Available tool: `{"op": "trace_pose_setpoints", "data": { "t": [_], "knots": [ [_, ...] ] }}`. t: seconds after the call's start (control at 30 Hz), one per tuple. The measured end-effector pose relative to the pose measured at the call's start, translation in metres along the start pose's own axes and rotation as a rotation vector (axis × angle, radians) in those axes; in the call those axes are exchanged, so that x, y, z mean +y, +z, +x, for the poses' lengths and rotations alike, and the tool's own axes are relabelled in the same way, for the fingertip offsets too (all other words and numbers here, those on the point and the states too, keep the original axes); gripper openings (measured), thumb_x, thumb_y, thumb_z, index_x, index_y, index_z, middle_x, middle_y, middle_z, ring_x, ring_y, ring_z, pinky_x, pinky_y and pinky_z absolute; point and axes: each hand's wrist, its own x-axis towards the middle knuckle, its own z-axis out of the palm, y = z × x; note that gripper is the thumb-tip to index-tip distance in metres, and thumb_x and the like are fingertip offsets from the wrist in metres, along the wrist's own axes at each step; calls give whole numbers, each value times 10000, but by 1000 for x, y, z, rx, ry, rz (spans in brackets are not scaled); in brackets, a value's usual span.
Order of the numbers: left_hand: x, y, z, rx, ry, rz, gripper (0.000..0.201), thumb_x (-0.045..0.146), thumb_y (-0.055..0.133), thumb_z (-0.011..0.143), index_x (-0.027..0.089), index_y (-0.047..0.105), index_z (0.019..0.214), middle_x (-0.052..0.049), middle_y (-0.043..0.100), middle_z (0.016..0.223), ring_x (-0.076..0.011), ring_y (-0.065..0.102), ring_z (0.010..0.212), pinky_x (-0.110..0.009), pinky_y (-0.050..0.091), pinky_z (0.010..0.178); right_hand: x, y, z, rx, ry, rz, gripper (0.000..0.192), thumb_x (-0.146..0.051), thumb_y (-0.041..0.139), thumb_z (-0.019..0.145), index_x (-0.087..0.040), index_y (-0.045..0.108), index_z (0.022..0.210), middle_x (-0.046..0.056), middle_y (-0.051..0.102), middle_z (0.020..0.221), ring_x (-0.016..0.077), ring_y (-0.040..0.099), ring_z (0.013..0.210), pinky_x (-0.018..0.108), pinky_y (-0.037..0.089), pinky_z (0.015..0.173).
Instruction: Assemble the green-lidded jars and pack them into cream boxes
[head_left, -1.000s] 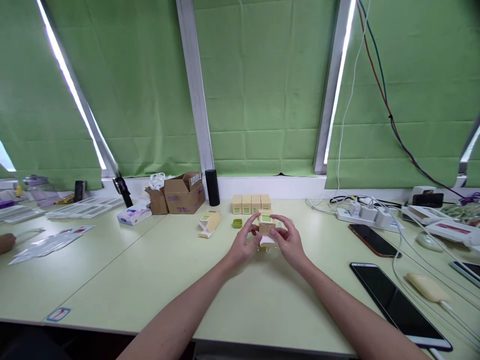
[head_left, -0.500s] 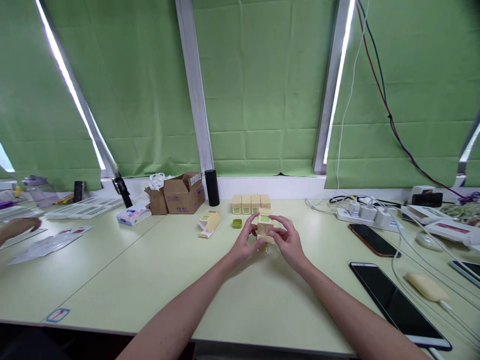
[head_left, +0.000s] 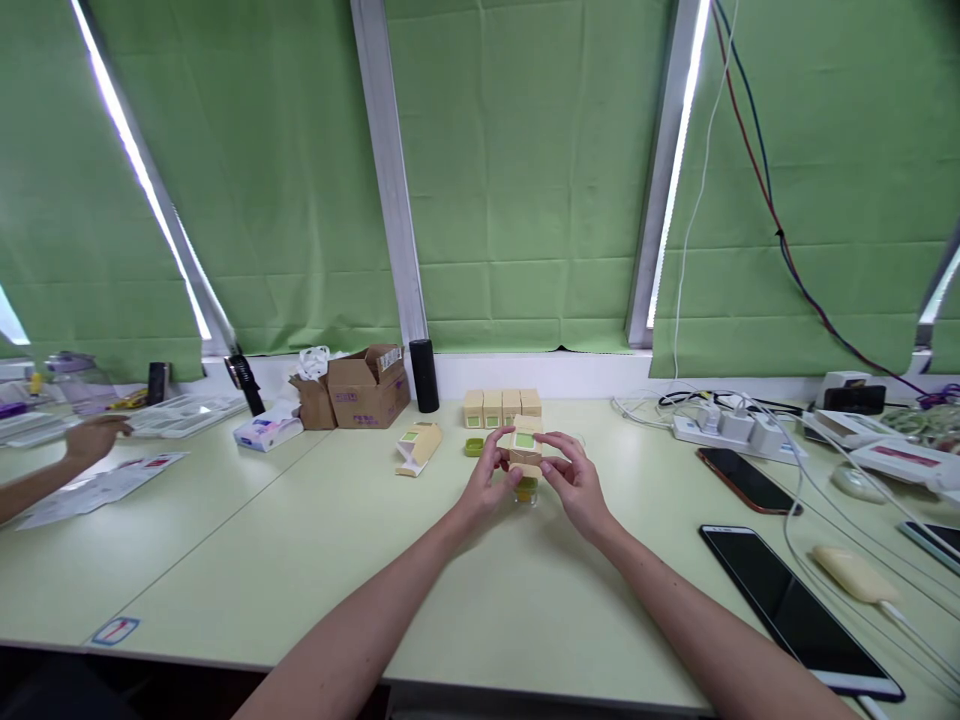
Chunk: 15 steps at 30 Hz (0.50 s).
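Now both hands, left hand (head_left: pixel 486 484) at nine o'clock, right hand (head_left: pixel 574 479) at three, grasp the small carton (head_left: pixel 525 446); best to lower it squarely over the green jar (head_left: pixel 526 489).

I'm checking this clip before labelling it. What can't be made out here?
Head view only:
- Small box: its lower part is covered by the left hand and right hand.
- Green item under the box: mostly hidden, so unidentifiable.
- Print on the four boxes: too small.
- Tablet: partly cut off by the right forearm.
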Motion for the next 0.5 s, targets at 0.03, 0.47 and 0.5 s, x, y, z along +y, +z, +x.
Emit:
{"op": "trace_pose_setpoints", "data": {
  "t": [0.03, 0.47, 0.5],
  "knots": [
    [-1, 0, 0, 9, -2, -3, 802, 628, 695, 856, 269, 387, 1504, -90, 668, 1023, -274, 608, 1024, -432, 452, 952, 0, 0, 0, -5, 2, 1, 434, -555, 695, 881, -323, 697, 1247, 101, 470, 1412, 204, 699, 882, 444, 607, 880],
    [-9, 1, 6, 45, -1, -12, 663, 602, 648, 901, 280, 391, 1420, -53, 675, 979, -224, 625, 948, -391, 455, 919, 2, -1, -2, -76, -29, 40, 463, -585, 691, 886, -327, 682, 1270, 102, 453, 1429, 244, 701, 1004, 457, 602, 969],
    [-8, 1, 6, 44, -1, -20, 654, 596, 647, 904, 280, 387, 1414, -52, 676, 985, -220, 626, 947, -388, 456, 920, 2, -1, -2, -80, -33, 50, 454, -572, 701, 885, -327, 683, 1267, 100, 450, 1422, 241, 702, 1000, 457, 600, 976]
  ]
}}
